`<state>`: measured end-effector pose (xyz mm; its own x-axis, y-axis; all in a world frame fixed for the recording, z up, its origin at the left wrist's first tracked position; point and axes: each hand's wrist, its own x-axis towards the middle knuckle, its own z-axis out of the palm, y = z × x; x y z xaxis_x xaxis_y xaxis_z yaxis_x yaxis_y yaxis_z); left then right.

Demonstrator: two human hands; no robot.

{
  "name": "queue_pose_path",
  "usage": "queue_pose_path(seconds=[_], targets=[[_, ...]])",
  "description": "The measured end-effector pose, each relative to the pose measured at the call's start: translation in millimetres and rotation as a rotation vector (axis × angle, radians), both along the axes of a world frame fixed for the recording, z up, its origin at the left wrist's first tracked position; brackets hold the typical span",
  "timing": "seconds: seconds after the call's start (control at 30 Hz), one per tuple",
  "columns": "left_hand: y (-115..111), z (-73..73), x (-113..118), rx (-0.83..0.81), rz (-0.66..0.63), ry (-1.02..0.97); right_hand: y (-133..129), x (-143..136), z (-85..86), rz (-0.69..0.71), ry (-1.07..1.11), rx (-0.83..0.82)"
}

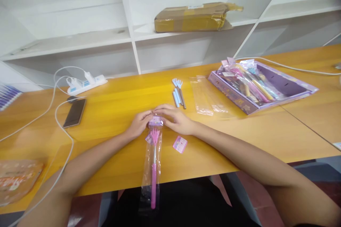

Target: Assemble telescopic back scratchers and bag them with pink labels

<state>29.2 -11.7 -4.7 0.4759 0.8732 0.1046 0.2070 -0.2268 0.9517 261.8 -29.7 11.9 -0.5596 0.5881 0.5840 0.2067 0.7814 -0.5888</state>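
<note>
A pink back scratcher (153, 181) lies inside a clear plastic bag (147, 170), its clawed head towards the back and its handle hanging past the table's front edge. A purple header card (156, 121) is at the bag's far end. My left hand (140, 124) grips this end from the left, fingers bent around its edge. From the other side, my right hand (177, 118) holds the same end, thumb beside the card and fingers curved over the top. Just right of the bag lies a loose pink-and-purple card (180, 144).
Behind my hands lie blue-handled back scratchers (179, 94) and clear plastic bags (204, 95). A purple box (287, 94) of packaged scratchers stands at right. At left are a phone (75, 112), a power strip (87, 84) and white cables. A taped carton (190, 17) sits on the shelf.
</note>
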Motion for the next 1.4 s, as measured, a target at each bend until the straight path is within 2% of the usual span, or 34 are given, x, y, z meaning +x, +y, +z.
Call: queue_pose_path(seconds=[0.17,0.43,0.63,0.83,1.1,1.4], targets=[[-1,-2.0,2,-0.001,-0.026,0.068,-1,3,4.7,-0.104,0.018,0.062],[2,-6.7,2,-0.083,-0.054,-0.101,-1,5,1.9,-0.053,-0.127,0.294],[2,-6.4,-1,-0.04,-0.073,-0.11,0,6,3.0,-0.048,-0.219,0.385],[2,-1.0,-2,-0.099,-0.054,-0.13,1,8,-0.7,-0.107,-0.279,0.514],[5,-4.5,1,-0.1,-0.024,-0.052,7,15,4.6,-0.036,-0.428,0.744],[8,-8.6,2,-0.074,-0.035,-0.044,5,12,12.1,-0.074,-0.504,0.649]])
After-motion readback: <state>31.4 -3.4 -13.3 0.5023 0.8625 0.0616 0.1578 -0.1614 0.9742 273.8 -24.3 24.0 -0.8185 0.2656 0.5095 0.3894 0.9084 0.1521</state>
